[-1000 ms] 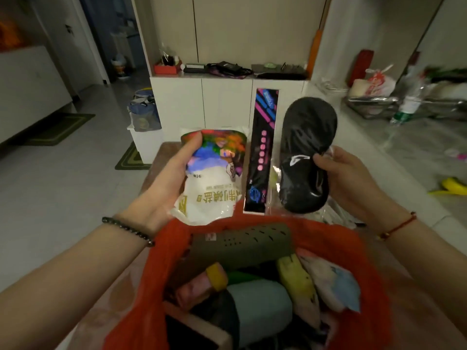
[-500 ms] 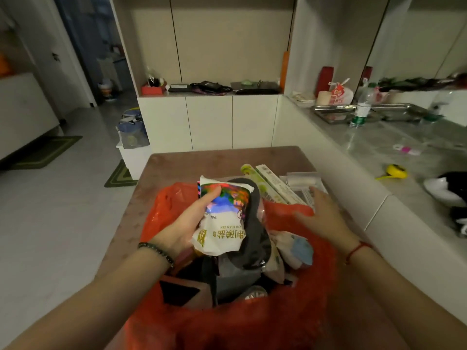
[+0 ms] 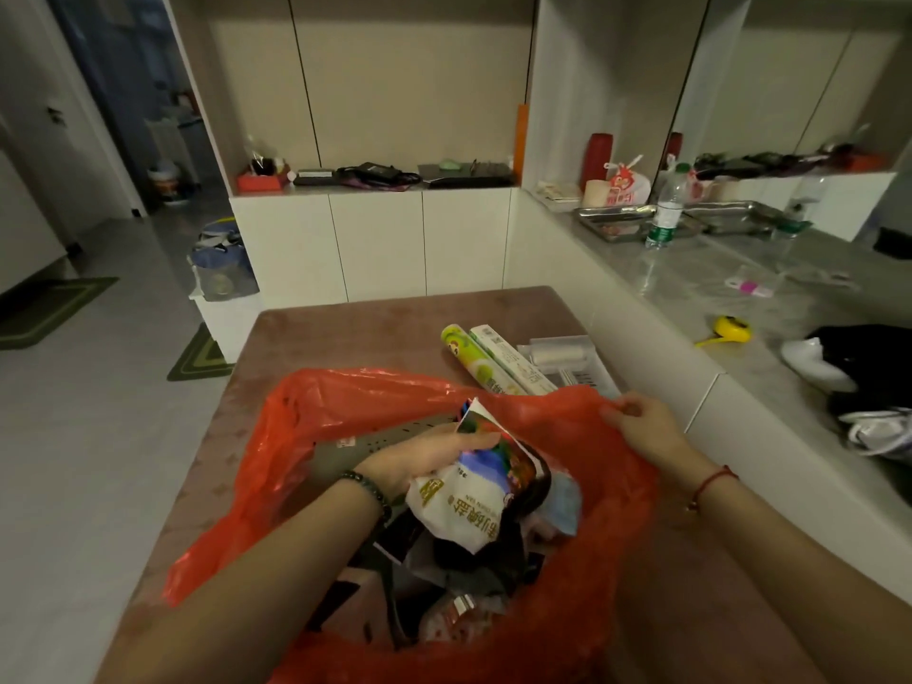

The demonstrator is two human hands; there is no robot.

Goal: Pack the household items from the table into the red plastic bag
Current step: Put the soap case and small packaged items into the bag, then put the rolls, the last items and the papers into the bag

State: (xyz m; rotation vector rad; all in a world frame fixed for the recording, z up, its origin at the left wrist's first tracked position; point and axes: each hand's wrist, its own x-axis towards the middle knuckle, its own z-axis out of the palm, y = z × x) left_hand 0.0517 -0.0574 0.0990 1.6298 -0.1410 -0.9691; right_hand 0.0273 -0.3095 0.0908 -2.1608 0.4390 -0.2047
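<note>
Table (image 3: 345,328): wrap rolls (image 3: 476,360) lie beyond the bag.
Red plastic bag (image 3: 306,427): on the table, nearly full.
Salt pouch (image 3: 474,510): atop the pile; best laid flat in a gap.
Left hand (image 3: 424,461): grips the pouch.
Right hand (image 3: 641,427): pinches the rim; should hold it wide.

I logged a red plastic bag (image 3: 316,402), thin, glossy, crinkled, a printed pouch (image 3: 464,510), shiny plastic film, a table top (image 3: 345,328), matt brown, a tray (image 3: 612,222), bright metal.
</note>
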